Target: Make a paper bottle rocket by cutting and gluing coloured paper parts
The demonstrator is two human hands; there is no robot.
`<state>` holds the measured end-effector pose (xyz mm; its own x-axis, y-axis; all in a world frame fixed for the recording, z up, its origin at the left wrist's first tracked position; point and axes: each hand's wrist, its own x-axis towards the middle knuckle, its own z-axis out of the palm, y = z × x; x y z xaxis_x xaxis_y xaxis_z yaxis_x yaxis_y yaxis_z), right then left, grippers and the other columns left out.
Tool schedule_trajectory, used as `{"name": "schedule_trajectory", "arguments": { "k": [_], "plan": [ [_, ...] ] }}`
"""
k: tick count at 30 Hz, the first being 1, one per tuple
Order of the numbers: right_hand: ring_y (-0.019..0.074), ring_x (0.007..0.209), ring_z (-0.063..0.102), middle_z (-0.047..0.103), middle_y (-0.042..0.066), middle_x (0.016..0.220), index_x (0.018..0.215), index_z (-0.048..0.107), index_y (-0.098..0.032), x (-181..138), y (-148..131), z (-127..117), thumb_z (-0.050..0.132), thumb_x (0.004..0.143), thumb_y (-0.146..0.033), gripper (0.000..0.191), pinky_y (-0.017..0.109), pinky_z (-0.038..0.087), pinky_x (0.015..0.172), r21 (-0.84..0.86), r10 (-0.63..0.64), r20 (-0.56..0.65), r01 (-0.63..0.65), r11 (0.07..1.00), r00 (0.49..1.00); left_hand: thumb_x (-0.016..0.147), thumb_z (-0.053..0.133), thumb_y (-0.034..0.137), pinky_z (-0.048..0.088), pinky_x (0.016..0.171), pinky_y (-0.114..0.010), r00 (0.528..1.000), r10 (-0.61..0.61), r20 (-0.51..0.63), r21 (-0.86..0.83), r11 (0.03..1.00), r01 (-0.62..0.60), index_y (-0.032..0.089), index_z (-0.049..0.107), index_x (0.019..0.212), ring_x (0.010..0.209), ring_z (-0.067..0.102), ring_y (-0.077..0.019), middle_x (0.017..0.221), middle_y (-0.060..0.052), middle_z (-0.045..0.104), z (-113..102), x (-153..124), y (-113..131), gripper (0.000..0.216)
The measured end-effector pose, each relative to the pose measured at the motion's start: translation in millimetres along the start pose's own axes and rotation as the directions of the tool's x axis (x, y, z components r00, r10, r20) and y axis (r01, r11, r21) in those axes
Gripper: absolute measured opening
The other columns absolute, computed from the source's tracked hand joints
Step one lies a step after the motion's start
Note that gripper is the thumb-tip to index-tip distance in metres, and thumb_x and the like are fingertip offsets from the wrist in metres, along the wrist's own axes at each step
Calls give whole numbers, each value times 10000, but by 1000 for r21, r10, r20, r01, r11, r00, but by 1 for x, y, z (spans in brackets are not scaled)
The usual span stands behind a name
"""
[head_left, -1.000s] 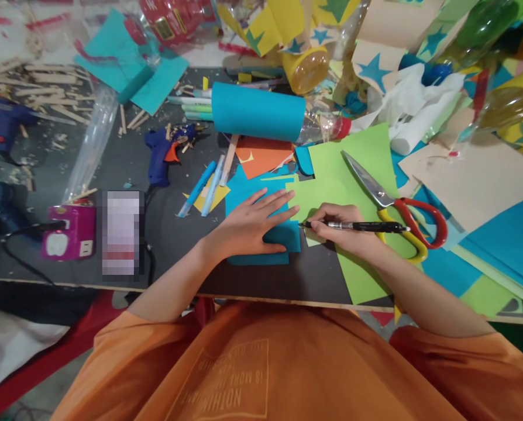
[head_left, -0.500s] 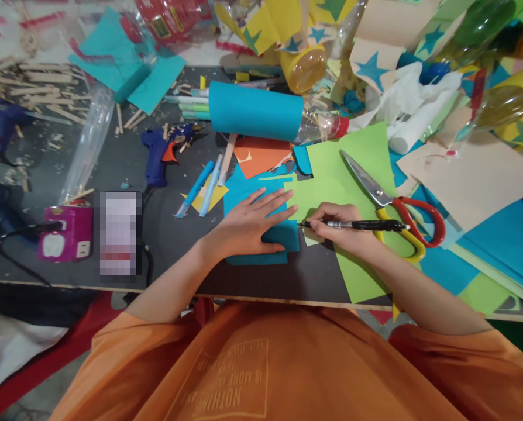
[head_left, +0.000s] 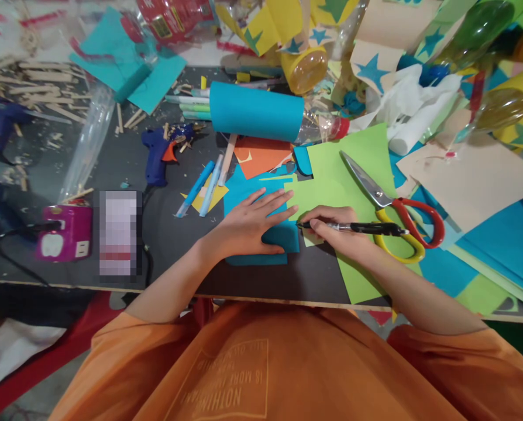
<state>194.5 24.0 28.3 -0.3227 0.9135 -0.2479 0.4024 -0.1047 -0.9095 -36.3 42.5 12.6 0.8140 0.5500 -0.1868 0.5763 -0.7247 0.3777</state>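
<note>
My left hand (head_left: 248, 225) lies flat with fingers spread on a blue paper sheet (head_left: 283, 238) at the near middle of the dark table (head_left: 165, 234). My right hand (head_left: 336, 231) is closed round a black pen (head_left: 367, 228), whose tip touches the edge of the blue sheet beside a light green sheet (head_left: 344, 175). The pen lies almost level, pointing left.
Red and yellow scissors (head_left: 393, 204) rest on the green sheet just right of my right hand. A blue paper roll (head_left: 257, 111), blue glue gun (head_left: 160, 149), marker pens (head_left: 202, 187), a purple box (head_left: 64, 231), wooden sticks (head_left: 37, 88), plastic bottles and paper scraps crowd the table.
My right hand and the pen have shifted slightly left and up along the paper edge. My left hand stays in place.
</note>
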Motion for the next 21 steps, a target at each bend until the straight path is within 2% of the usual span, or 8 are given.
{"name": "schedule_trajectory", "arguments": {
  "k": [7, 13, 16, 18, 21],
  "plan": [
    [113, 493, 490, 615, 1, 563, 689, 694, -180, 1, 0, 0, 522, 725, -281, 203, 257, 378, 510, 4, -4, 18, 4, 1000, 1000, 885, 595, 624, 161, 1260, -498, 1000, 1, 7, 3, 1000, -1, 222, 307, 1569, 1552, 216, -310, 1666, -118, 224, -1, 0, 0, 844],
    [120, 484, 511, 627, 2, 559, 691, 681, -189, 0, 1, -1, 550, 738, -270, 161, 259, 398, 500, 26, 13, -1, -13, 1000, 1000, 894, 588, 611, 193, 1254, -515, 1000, 9, -14, 10, 1000, -9, 205, 337, 1557, 1540, 250, -322, 1653, -129, 258, -1, -1, -1, 818],
    [128, 459, 531, 639, 3, 565, 737, 686, -196, -4, 3, -5, 563, 792, -311, 178, 262, 405, 463, 106, 17, -71, -10, 994, 997, 907, 574, 601, 214, 1251, -511, 999, 18, -38, 20, 1000, -17, 194, 341, 1556, 1531, 274, -323, 1644, -139, 280, -1, -1, 1, 801],
    [134, 472, 555, 664, 11, 610, 809, 696, -203, -6, 5, -11, 572, 850, -362, 206, 271, 429, 474, 101, -29, -175, 47, 994, 984, 921, 548, 600, 218, 1249, -516, 998, 23, -58, 33, 999, -22, 181, 360, 1548, 1526, 286, -328, 1637, -148, 296, -1, -2, 2, 777],
    [178, 617, 639, 719, 58, 770, 899, 696, -219, -3, 12, -25, 600, 895, -397, 202, 314, 503, 592, -150, -179, -339, 135, 979, 923, 978, 444, 574, 201, 1249, -539, 994, -5, -106, 61, 998, 12, 165, 396, 1531, 1524, 289, -331, 1624, -157, 329, -1, -2, 2, 690]
  ]
}}
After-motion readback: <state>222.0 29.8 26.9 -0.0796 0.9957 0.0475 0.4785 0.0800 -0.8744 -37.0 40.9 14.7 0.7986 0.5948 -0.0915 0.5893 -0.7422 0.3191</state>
